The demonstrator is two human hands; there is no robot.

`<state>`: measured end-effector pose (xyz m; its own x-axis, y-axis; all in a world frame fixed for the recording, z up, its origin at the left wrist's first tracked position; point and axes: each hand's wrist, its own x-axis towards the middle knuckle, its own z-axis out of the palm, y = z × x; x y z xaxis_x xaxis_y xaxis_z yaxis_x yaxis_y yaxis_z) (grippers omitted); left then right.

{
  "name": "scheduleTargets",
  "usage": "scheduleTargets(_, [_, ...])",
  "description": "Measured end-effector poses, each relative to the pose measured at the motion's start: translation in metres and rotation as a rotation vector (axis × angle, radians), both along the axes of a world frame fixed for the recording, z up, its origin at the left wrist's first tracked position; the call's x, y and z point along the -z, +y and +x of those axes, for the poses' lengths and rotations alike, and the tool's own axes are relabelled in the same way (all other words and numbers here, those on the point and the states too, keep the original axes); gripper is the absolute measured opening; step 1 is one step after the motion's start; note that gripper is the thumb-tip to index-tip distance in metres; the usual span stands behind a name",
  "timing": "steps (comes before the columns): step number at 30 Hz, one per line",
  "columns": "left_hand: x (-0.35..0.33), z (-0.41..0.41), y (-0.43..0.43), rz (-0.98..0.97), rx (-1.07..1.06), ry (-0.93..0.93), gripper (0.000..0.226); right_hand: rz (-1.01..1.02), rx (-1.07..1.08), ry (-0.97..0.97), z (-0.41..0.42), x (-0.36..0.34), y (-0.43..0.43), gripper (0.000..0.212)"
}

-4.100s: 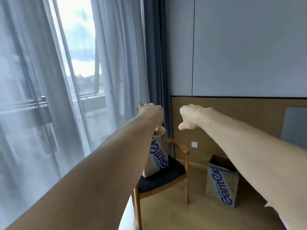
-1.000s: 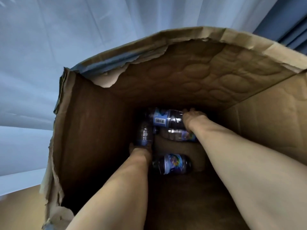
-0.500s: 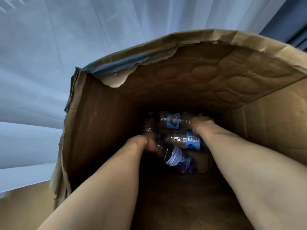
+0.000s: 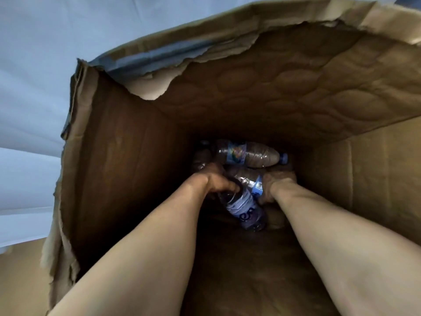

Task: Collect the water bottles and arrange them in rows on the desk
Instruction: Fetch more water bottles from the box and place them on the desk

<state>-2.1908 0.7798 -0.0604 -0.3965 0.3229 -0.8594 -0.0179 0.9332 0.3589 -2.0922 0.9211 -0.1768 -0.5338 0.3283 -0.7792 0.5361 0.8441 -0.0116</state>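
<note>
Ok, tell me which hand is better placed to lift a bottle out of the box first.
Left. The left hand already wraps the near clear plastic water bottle; the right hand only rests beside it.

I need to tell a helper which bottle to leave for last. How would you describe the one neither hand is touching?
Look down into the tall cardboard box to its dim bottom. Beyond both hands, by the far wall, lies a clear water bottle on its side. Unlike the others, it is untouched, with a pale blue cap pointing right.
</note>
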Motion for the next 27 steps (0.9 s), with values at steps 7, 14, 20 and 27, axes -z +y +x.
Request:
scheduleTargets(7, [-0.025, -0.001, -0.004, -0.081, 0.010, -0.070, 0.049, -0.093, -0.147, -0.198, -0.036, -0.112, -0.022, 0.060])
scheduleTargets(14, [-0.077, -0.007, -0.004, -0.181, 0.332, 0.269, 0.035, -0.038, -0.287, -0.255, -0.057, -0.189, -0.031, 0.056])
scheduleTargets(20, [-0.155, -0.002, 0.000, -0.135, 0.411, 0.480, 0.028, 0.023, -0.300, -0.216, -0.051, -0.266, -0.024, 0.039])
scheduleTargets(27, [-0.268, 0.014, -0.014, -0.033, 0.430, 0.632, 0.013, 0.120, -0.269, -0.215, -0.027, -0.386, -0.037, 0.026])
